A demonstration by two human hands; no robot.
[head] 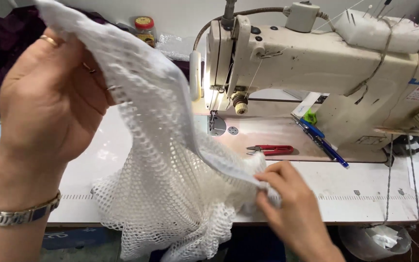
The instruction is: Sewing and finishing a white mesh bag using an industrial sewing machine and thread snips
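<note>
The fingers of the right hand [287, 199] were pinched shut on the lower end of a white band edging the mesh cloth [170, 194], low and near the front edge of the table [364, 189]. From that pinch the band ran up and to the left in one long slanting line to the left hand [49, 97], whose fingers were curled closed around the upper end, held high above the table. The cloth's long axis thus lay between the two hands, its loose net hanging below and over the table's edge. Beyond the right fingers lay red snips [272, 150], with the sewing machine [316, 68] behind them.
</note>
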